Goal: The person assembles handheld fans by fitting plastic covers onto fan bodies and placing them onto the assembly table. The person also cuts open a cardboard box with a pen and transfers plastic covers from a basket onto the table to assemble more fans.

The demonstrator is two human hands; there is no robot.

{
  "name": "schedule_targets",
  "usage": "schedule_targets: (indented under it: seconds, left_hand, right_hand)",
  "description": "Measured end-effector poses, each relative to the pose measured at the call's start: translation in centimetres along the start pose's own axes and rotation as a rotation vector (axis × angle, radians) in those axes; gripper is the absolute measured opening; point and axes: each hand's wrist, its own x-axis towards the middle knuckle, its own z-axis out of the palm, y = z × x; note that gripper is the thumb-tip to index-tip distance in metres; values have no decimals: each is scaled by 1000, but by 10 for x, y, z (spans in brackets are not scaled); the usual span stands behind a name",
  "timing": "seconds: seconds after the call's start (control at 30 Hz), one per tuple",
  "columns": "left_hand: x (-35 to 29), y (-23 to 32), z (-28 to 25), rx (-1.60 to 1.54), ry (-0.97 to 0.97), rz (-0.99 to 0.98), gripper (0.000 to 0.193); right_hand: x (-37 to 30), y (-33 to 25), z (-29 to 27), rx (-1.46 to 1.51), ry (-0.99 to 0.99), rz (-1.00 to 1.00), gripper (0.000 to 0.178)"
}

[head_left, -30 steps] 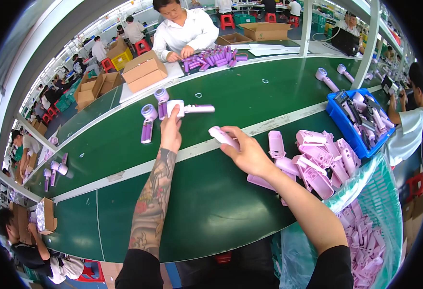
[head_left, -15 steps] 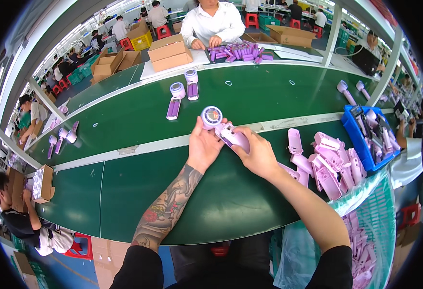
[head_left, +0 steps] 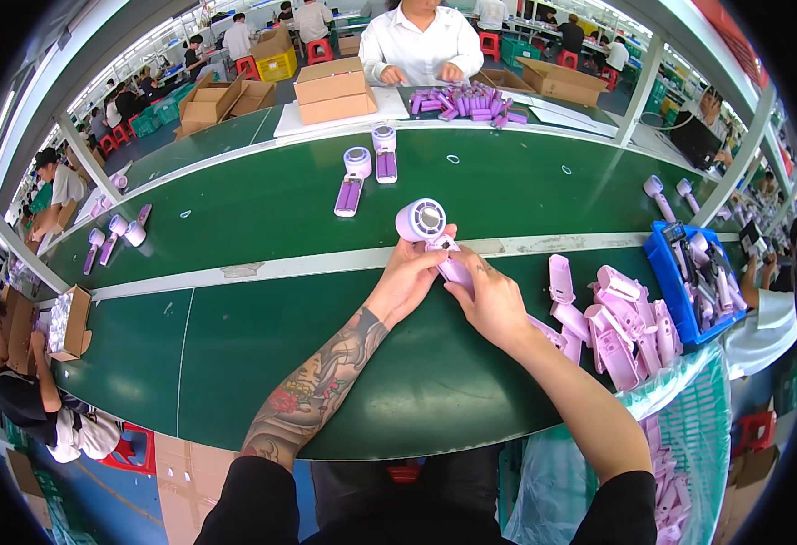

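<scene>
A light purple handheld fan (head_left: 421, 220) is held above the near bench, its round head tilted up and away from me. My left hand (head_left: 405, 283) is closed around the fan's neck, thumb across its front. My right hand (head_left: 492, 302) grips the fan's handle from the right, thumb and fingers wrapped over a pale purple shell. The fingers hide most of the handle, so I cannot see how the shell sits on it. Right of my right hand lies a heap of pale purple handle shells (head_left: 621, 318).
A blue bin (head_left: 684, 309) of dark and purple parts stands beyond the heap. A lined green basket (head_left: 702, 400) holds more shells below. Fans with purple battery cells (head_left: 349, 195) lie on the green belt (head_left: 489, 191). Opposite, a person in white sits behind piled purple cells (head_left: 471, 103).
The fan's head has turned and risen slightly to the right. My left thumb has closed over its neck, and my right hand has pressed the shell nearer to upright along the handle.
</scene>
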Motion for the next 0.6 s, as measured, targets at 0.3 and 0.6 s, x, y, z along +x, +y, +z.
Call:
schedule_targets:
  seconds: [0.3, 0.6]
  left_hand:
    - [-3, 7, 6, 92, -36, -23, 62]
    - [-6, 8, 16, 381, -128, -47, 57]
  right_hand:
    - [6, -8, -9, 223, -88, 170, 42]
    - [13, 12, -16, 523, -332, 480, 40]
